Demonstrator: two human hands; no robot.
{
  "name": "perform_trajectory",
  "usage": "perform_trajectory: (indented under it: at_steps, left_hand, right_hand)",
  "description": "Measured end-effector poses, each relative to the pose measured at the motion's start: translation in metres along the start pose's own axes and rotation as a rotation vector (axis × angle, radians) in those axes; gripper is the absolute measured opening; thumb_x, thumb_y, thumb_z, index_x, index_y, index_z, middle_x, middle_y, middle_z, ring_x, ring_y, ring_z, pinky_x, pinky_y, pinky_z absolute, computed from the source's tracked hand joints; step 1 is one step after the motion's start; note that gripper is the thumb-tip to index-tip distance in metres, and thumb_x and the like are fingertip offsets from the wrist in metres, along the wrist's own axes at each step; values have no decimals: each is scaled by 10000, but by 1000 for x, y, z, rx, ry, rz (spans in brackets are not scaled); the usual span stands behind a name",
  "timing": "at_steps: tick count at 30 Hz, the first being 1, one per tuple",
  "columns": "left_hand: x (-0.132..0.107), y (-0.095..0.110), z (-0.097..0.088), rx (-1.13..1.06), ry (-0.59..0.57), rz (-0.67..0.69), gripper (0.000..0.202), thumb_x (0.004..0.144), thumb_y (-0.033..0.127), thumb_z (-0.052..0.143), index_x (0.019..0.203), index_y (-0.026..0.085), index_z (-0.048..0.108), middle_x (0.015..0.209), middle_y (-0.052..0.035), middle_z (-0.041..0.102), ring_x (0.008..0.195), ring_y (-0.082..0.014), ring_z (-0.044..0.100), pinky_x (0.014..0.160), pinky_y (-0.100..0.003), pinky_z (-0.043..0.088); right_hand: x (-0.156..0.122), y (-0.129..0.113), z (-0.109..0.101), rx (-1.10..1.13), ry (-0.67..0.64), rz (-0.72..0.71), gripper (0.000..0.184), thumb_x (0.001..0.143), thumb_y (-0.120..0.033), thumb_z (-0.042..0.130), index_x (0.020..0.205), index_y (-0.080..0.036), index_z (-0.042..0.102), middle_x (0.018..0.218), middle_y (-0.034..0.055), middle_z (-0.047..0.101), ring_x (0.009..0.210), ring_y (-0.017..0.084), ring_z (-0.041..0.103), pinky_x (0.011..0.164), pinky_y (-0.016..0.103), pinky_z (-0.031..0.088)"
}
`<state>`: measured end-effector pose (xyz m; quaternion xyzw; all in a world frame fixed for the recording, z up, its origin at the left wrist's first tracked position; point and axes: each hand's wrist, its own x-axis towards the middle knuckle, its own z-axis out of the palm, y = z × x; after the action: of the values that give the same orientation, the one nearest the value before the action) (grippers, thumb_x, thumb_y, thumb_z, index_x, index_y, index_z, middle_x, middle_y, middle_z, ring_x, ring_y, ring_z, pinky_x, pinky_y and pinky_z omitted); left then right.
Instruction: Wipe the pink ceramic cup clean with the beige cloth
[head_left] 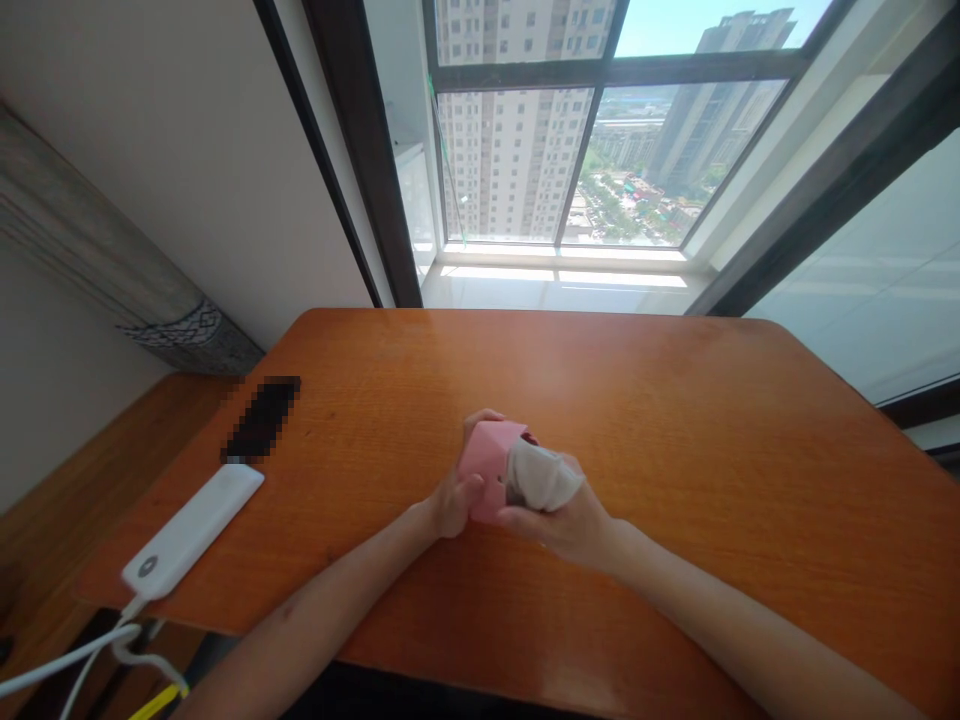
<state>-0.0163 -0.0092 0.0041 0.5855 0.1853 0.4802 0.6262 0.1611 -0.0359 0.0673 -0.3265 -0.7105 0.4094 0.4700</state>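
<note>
Closest in, the work is looking only partway along: a pink box [484, 460] and a white crumpled bundle [544, 475] are meeting in the two hands just above the table [675, 420], so the bringing together of the pair is seemingly done, while the parting or the setting down of either is apparently remaining; whether the bundle is going into the box or coming out of it, one view is not telling. The right hand [581, 528] is cupping the bundle from the near right, its thumb reaching along the box's lower edge, its other fingers mostly hiding behind the white folds, so how tightly they are closing cannot be told. The left hand [451, 500] is wrapping the box from the left, fingers curling over its far side and thumb pressing the near face, the grip closing to the box's width. A dark patch is showing where box and bundle are touching, too small to identify. Off to the left, a white device [195, 530] is lying beside a dark pixelated oblong [262, 420]; beyond the table's far edge, a window [525, 75] is framing tall buildings [517, 165]
</note>
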Motion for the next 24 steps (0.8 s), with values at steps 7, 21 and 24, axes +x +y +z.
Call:
perform_trajectory:
  at_steps: [7,21,24]
  left_hand:
    - [10,19,-1,-328,-90,-341,857,900,827,549,1351,111,684,1419,-232,714,1386,-452,640,1249,-580,420]
    - [5,1,-22,833,-78,415,950,706,530,926,1551,391,513,1737,-155,350,1602,-517,337,1295,-754,215]
    - [4,2,-13,735,-22,453,868,742,511,906,1512,375,528,1672,-159,427,1548,-478,418,1275,-729,279]
  right_hand:
    - [2,-1,-8,-534,-210,-475,280,949,-381,790,742,-244,661,637,-32,630,531,123,512,546,287,401]
    - [17,-1,8,793,375,679,426,822,-597,857,927,-241,648,883,22,723,761,183,702,690,297,631]
    - [10,-1,11,672,428,584,439,821,-621,864,918,-248,654,870,7,714,735,166,673,670,273,612]
